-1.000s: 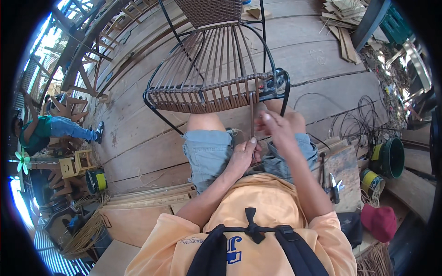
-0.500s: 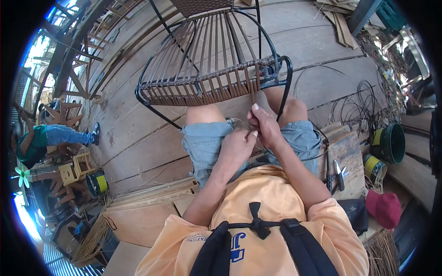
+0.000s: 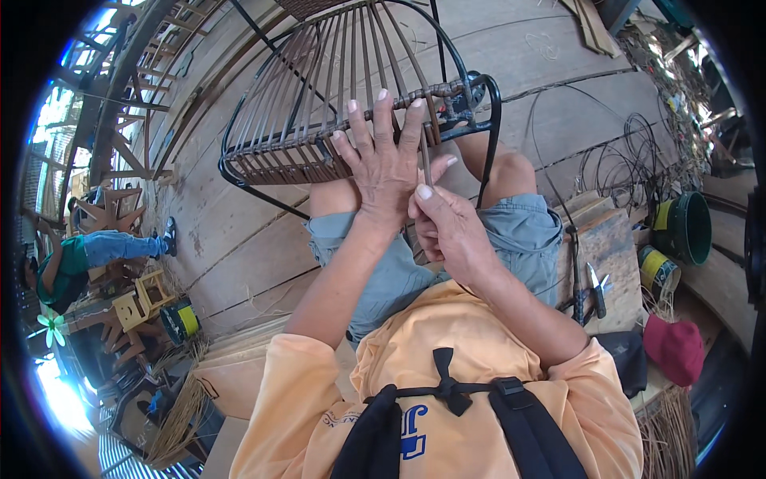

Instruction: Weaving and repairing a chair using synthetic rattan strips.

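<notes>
A chair frame (image 3: pixel 488 120) of black metal stands before my knees, with brown strands (image 3: pixel 343 72) running lengthwise over its seat and wrapped round the front rail. Fingers spread, my left hand (image 3: pixel 381 160) lies against the wrapped front edge of the seat. Just right of it my right hand (image 3: pixel 448 227) is closed, pinching a brown weaving strand (image 3: pixel 426 160) between thumb and fingers. That strand runs up taut to the right part of the front rail. Its lower end is hidden behind my right hand.
At my right, a knife (image 3: pixel 596 291) lies on a wooden board (image 3: pixel 610 247), near a green bucket (image 3: pixel 685 227) and a maroon cap (image 3: pixel 674 350). Coiled black strands (image 3: pixel 630 152) lie on the plank floor. Another person (image 3: pixel 96 251) is at the far left.
My left hand has left the right hand, moved up and spread flat on the seat's front edge. My right hand stays closed on the strand. The chair appears slightly further up and left.
</notes>
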Demonstrator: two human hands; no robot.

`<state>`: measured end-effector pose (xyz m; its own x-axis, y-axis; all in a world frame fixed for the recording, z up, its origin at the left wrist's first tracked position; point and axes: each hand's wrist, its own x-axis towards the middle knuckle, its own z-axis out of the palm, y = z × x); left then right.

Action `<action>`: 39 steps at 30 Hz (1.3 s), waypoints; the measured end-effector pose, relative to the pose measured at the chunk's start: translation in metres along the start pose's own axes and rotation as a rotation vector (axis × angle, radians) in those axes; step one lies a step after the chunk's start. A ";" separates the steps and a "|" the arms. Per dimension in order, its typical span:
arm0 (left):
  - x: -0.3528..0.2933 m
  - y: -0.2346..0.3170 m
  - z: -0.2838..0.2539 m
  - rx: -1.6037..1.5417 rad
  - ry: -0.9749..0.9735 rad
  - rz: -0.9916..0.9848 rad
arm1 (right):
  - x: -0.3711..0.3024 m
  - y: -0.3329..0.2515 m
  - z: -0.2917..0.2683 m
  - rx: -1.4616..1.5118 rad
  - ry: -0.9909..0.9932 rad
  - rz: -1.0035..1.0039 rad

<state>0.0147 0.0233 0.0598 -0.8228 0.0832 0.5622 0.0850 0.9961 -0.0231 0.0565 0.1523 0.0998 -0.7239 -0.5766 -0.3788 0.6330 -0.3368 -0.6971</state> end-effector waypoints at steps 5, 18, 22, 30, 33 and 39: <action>0.000 0.005 0.008 0.039 -0.027 -0.037 | 0.002 0.005 -0.008 0.025 -0.003 0.020; 0.003 0.005 0.004 0.046 -0.016 -0.006 | -0.003 0.001 -0.003 -0.011 0.052 0.013; 0.001 0.003 -0.014 -0.074 -0.028 0.018 | -0.013 -0.017 0.005 -0.006 0.035 0.007; 0.001 0.003 -0.037 -0.695 -0.094 0.046 | 0.008 -0.056 -0.032 -0.864 0.088 -0.566; -0.012 0.019 -0.030 -1.058 -0.069 -0.255 | 0.029 -0.081 -0.033 -0.645 0.361 -0.431; -0.014 0.023 -0.023 -1.114 -0.019 -0.309 | 0.061 -0.063 -0.025 -1.327 0.564 -0.616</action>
<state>0.0413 0.0441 0.0702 -0.9025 -0.1499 0.4037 0.3190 0.3971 0.8606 -0.0338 0.1569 0.1056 -0.9676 -0.1581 0.1967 -0.2521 0.6393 -0.7265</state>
